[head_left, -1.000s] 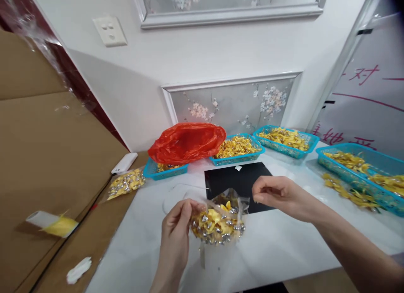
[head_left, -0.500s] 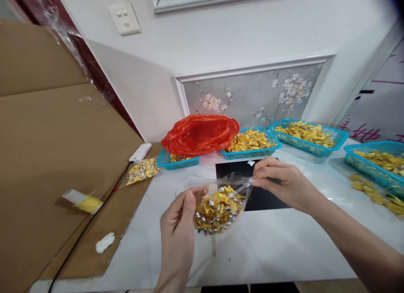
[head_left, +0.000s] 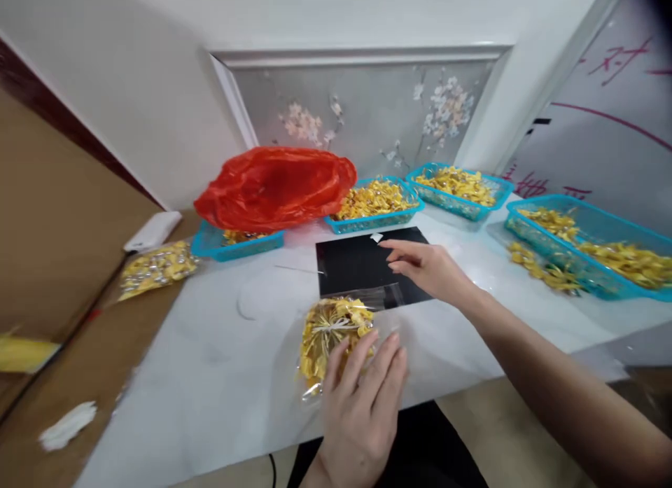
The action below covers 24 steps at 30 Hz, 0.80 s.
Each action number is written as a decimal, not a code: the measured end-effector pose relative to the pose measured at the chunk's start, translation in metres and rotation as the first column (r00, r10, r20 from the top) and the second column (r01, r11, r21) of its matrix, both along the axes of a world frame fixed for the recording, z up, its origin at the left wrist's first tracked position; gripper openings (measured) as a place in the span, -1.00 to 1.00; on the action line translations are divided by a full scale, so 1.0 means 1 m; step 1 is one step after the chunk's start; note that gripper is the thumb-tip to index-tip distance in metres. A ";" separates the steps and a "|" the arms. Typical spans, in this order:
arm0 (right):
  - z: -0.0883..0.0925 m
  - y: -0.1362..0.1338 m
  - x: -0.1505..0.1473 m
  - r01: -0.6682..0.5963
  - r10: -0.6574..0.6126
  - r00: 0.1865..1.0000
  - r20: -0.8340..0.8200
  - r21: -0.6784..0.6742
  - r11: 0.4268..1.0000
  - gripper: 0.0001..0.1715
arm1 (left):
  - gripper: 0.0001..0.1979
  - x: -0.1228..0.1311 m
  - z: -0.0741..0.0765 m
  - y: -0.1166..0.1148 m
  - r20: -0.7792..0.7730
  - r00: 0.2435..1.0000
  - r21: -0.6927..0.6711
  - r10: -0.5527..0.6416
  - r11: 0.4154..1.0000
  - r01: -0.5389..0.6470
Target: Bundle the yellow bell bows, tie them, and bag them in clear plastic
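A clear plastic bag (head_left: 336,307) packed with yellow petal-like pieces lies on the white table, a white tie and thin gold strands showing inside it. My left hand (head_left: 362,397) rests over the bag's lower right part, fingers stretched out and pressing lightly on it. Above the black mat (head_left: 346,264), my right hand (head_left: 433,267) is open, thumb and forefinger apart and holding nothing. Its forefinger tip is right beside a small white scrap (head_left: 376,238) on the mat; whether it touches is hard to tell.
Blue baskets (head_left: 465,208) of yellow pieces line the back and right of the table (head_left: 210,376). A red plastic bag (head_left: 273,187) covers part of one. Another filled clear bag (head_left: 160,267) lies at left on cardboard, near a white power strip (head_left: 153,231).
The filled bag has gone from between my hands down onto the table. My right hand has let go of its mouth, and my left hand now lies flat on it. The view has shifted right.
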State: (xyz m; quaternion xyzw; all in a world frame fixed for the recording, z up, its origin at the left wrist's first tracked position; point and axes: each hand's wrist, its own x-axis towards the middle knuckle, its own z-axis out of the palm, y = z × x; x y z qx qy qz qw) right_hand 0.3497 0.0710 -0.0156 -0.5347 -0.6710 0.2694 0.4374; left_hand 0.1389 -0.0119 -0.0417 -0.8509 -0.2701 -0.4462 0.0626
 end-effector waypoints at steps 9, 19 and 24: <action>-0.019 -0.125 -0.013 -0.314 -0.143 0.816 -0.560 -0.638 0.703 -0.44 | -0.78 0.009 -0.013 0.002 -0.076 0.997 -0.021 -0.021 1.000 0.020; -0.026 -0.135 -0.024 -0.227 -0.169 0.824 -0.540 -0.588 0.776 -0.57 | -0.61 -0.006 0.011 -0.004 -0.126 0.987 -0.116 -0.099 0.990 0.084; -0.030 -0.138 -0.021 -0.141 -0.130 0.918 -0.375 -0.615 0.776 -0.61 | -0.68 0.018 0.057 0.045 -0.180 0.983 -0.492 0.045 0.861 -0.129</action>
